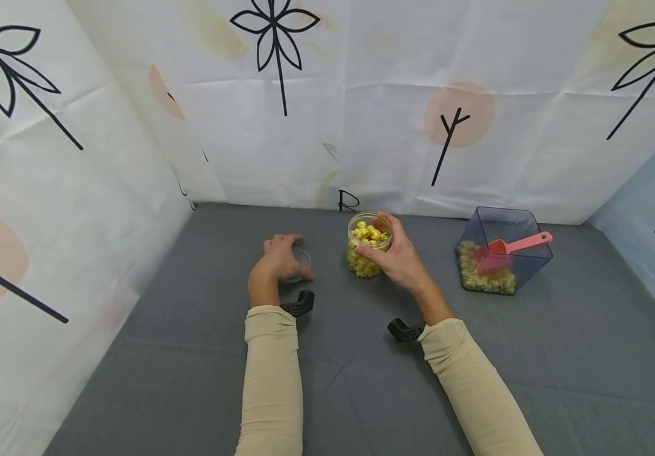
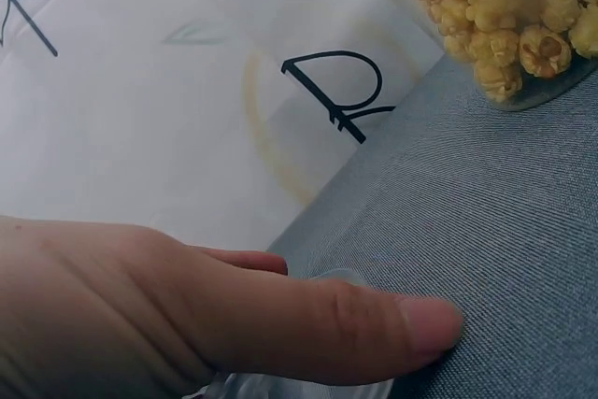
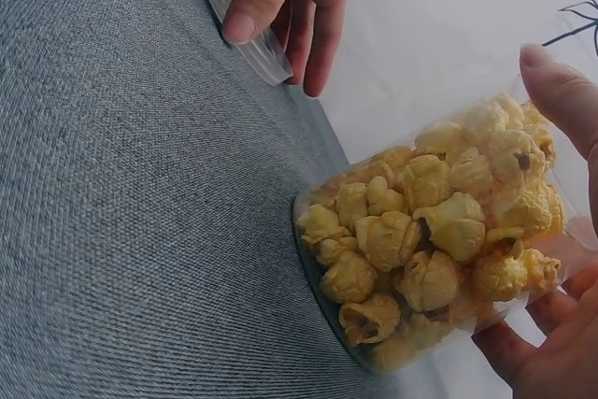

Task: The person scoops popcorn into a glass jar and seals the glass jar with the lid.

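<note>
A clear jar (image 1: pixel 363 261) filled with yellow popcorn stands uncapped on the grey cloth. My right hand (image 1: pixel 394 253) grips it near the rim, thumb on one side and fingers around the other, as the right wrist view also shows. To the left, a clear round lid (image 3: pixel 245 30) lies flat on the cloth. My left hand (image 1: pixel 279 258) is over this lid, thumb and fingers spread about its edge. In the left wrist view the thumb (image 2: pixel 374 329) is straight and covers much of the lid. Whether the fingertips touch the lid is hard to tell.
At the right stands a transparent square-topped container (image 1: pixel 481 221), partly filled with popcorn. A pink scoop (image 1: pixel 504 248) rests in it, its handle over the rim. A white patterned cloth (image 1: pixel 384 145) hangs behind the table (image 1: pixel 350 380).
</note>
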`<state>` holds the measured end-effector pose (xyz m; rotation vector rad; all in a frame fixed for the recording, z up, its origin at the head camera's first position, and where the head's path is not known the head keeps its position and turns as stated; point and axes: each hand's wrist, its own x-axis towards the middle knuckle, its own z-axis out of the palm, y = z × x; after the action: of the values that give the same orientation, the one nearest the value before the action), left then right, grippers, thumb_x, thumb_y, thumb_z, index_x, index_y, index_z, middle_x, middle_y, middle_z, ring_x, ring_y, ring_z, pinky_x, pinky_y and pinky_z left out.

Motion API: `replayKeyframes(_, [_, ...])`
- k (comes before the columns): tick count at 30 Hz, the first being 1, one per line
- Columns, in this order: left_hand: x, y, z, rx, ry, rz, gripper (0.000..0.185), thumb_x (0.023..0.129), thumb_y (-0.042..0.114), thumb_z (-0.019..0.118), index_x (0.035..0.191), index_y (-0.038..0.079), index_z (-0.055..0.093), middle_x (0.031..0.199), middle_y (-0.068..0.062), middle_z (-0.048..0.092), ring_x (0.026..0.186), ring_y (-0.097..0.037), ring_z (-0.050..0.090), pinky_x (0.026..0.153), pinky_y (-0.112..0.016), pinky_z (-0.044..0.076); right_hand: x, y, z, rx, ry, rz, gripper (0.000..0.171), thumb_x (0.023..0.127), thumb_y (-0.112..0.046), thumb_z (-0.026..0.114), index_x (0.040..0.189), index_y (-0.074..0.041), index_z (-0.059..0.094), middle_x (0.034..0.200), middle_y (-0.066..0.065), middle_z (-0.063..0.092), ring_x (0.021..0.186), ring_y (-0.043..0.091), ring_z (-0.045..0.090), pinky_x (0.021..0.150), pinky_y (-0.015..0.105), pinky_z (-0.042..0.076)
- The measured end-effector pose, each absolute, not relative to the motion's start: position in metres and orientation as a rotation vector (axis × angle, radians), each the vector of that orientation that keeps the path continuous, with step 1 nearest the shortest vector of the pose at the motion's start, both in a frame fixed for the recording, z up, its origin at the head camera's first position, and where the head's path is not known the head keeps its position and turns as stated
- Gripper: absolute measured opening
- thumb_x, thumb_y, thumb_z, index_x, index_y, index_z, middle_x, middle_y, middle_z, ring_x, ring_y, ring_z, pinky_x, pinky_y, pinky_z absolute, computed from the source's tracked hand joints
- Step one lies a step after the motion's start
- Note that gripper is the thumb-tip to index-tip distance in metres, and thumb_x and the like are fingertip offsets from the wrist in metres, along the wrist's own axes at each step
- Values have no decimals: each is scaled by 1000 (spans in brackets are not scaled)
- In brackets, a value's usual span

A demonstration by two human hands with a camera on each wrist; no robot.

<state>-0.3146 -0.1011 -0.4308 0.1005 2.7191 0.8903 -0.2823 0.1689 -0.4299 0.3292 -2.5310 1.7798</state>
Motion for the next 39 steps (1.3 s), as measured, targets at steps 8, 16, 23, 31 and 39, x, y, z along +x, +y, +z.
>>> replayKeyframes(8, [-313,-106,-433,117,2758,943,84,82,21,86,155,18,44,160,-16,34,144,-41,26,111,-61,39,-282,170,-434,317,-2526,1758,91,90,-30,80,160,-14,23,160,5,41,146,28,41,115,51,39])
replayKeyframes(16, [-315,-107,-430,68,2783,1058,73,90,28,76,155,18,44,159,-15,36,146,-39,27,110,-61,40,-283,169,-435,321,-2521,1782,90,89,-29,81,159,-16,25,159,4,42,140,28,46,111,49,42])
replayKeyframes(23, [-316,-103,-426,61,2793,1396,74,92,50,68,156,23,42,157,-10,41,145,-32,39,110,-57,43,-285,170,-438,329,-2518,1827,91,89,-25,81,160,-16,24,159,6,40,141,30,46,112,51,41])
replayKeyframes(31, [-314,-93,-412,163,2702,1894,68,94,56,66,151,23,49,147,-7,49,133,-27,54,104,-52,50,-286,171,-439,345,-2521,1834,91,89,-21,81,159,-14,22,160,9,38,142,32,44,114,52,40])
replayKeyframes(39, [-311,-80,-397,328,2535,2183,53,97,41,68,143,17,57,140,-9,56,129,-25,60,104,-51,50,-288,170,-443,402,-2474,1825,89,91,-15,78,158,-11,21,159,12,38,143,32,41,114,50,38])
